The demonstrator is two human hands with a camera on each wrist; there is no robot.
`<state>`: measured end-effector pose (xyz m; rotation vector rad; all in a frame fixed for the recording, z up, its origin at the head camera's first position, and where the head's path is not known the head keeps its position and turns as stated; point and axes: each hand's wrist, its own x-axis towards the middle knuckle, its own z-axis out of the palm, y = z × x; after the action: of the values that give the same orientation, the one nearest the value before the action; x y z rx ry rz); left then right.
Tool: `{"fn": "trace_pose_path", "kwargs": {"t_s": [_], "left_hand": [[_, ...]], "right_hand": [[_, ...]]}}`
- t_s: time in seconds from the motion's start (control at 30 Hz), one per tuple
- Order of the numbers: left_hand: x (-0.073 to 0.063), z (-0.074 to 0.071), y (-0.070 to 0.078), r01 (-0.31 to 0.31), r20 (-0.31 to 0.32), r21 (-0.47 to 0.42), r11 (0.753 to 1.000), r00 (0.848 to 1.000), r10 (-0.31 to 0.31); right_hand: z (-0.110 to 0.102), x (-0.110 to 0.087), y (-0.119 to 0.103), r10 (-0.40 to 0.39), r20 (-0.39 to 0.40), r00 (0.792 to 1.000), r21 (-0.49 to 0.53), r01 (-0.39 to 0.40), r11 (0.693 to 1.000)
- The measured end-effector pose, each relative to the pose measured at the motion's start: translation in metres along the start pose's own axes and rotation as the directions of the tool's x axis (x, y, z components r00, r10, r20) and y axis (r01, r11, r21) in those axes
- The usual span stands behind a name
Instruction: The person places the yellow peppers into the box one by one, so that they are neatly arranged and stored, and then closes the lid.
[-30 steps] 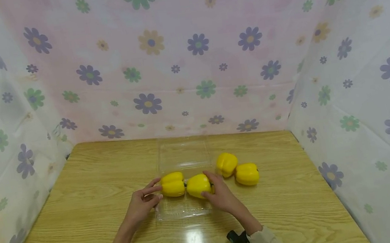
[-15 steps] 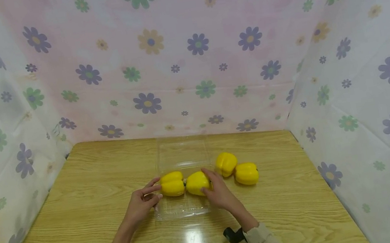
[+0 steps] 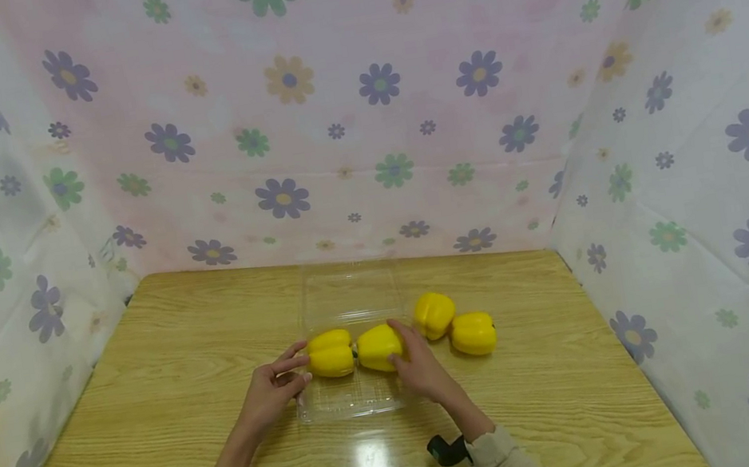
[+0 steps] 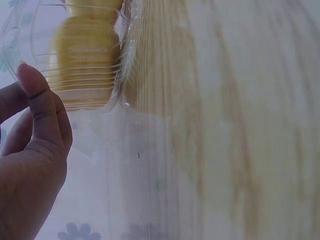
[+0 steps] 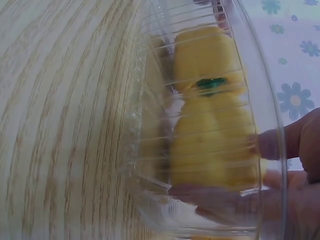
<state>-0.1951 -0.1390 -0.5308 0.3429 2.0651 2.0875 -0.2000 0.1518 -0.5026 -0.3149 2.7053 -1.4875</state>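
Note:
A clear plastic clamshell container [image 3: 343,409] lies on the table with its lid [image 3: 351,289] folded back. Two yellow bell peppers sit end to end in its base. At the left one's outer end, my left hand [image 3: 271,394] pinches the container's side rim, thumb and fingers meeting at the edge in the left wrist view. The left bell pepper [image 3: 330,355] lies on its side. My right hand [image 3: 424,367] grips the right bell pepper [image 3: 375,348], with thumb in front and fingers behind. A green stem [image 5: 211,86] shows between the two peppers in the right wrist view.
Two more yellow bell peppers, a rear one [image 3: 434,315] and a front one [image 3: 473,334], rest on the wooden table [image 3: 552,401] right of the container. A flowered cloth [image 3: 345,133] hangs behind the table and along both sides.
My right hand has shifted slightly away from me, taking the right pepper a little toward the lid. The left hand and the loose peppers stay in place.

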Motion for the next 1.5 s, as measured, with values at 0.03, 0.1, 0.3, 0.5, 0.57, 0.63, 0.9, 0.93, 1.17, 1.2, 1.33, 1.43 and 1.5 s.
{"fn": "trace_pose_path", "kwargs": {"t_s": [0.03,0.1,0.3,0.5,0.57,0.63,0.9,0.93,1.17,1.2,1.33,1.43,1.5], "left_hand": [[0.000,0.000,0.000,0.002,0.001,-0.001,1.000,1.000,-0.002],[0.000,0.000,0.000,0.008,0.000,-0.008,1.000,1.000,-0.008],[0.001,0.001,-0.001,-0.003,0.007,-0.016,1.000,1.000,0.003],[0.000,0.001,-0.001,-0.018,0.007,-0.016,1.000,1.000,0.018],[0.000,0.001,-0.001,-0.022,0.009,-0.016,1.000,1.000,0.022],[-0.001,0.001,-0.001,-0.025,0.011,-0.018,1.000,1.000,0.025],[-0.001,0.000,-0.001,-0.025,0.003,0.000,1.000,1.000,0.025],[-0.001,0.000,-0.001,-0.022,-0.001,0.000,1.000,1.000,0.022],[0.001,0.000,-0.003,-0.018,-0.001,0.018,1.000,1.000,0.018],[0.001,0.000,-0.003,-0.019,0.000,0.019,1.000,1.000,0.019],[0.001,0.001,-0.002,-0.023,0.009,0.019,1.000,1.000,0.023],[0.001,0.001,-0.002,-0.025,0.013,0.022,0.999,1.000,0.024],[0.001,0.001,-0.002,-0.024,0.013,0.023,0.999,1.000,0.023]], "right_hand": [[0.000,0.000,0.001,0.006,0.002,1.000,0.013,-0.006,1.000],[0.000,0.001,0.003,0.017,0.006,1.000,0.034,-0.018,0.999],[-0.001,0.001,0.005,0.032,0.031,0.999,0.083,-0.034,0.996],[-0.002,0.001,0.005,0.044,0.051,0.998,0.135,-0.050,0.990],[-0.002,0.001,0.004,0.043,0.051,0.998,0.131,-0.049,0.990],[-0.002,0.001,0.004,0.035,0.044,0.998,0.110,-0.040,0.993],[-0.002,0.002,0.000,-0.010,0.028,1.000,0.014,0.010,1.000],[-0.002,0.002,-0.001,-0.012,0.028,1.000,0.008,0.011,1.000],[-0.002,-0.002,-0.004,-0.024,0.022,0.999,-0.067,0.025,0.997],[-0.003,-0.003,-0.005,-0.027,0.021,0.999,-0.078,0.028,0.997],[-0.004,-0.008,-0.008,-0.021,0.025,0.999,-0.116,0.023,0.993],[-0.006,-0.013,-0.011,-0.007,0.032,0.999,-0.125,0.011,0.992],[-0.009,-0.018,-0.013,0.004,0.027,1.000,-0.110,-0.001,0.994]]}}
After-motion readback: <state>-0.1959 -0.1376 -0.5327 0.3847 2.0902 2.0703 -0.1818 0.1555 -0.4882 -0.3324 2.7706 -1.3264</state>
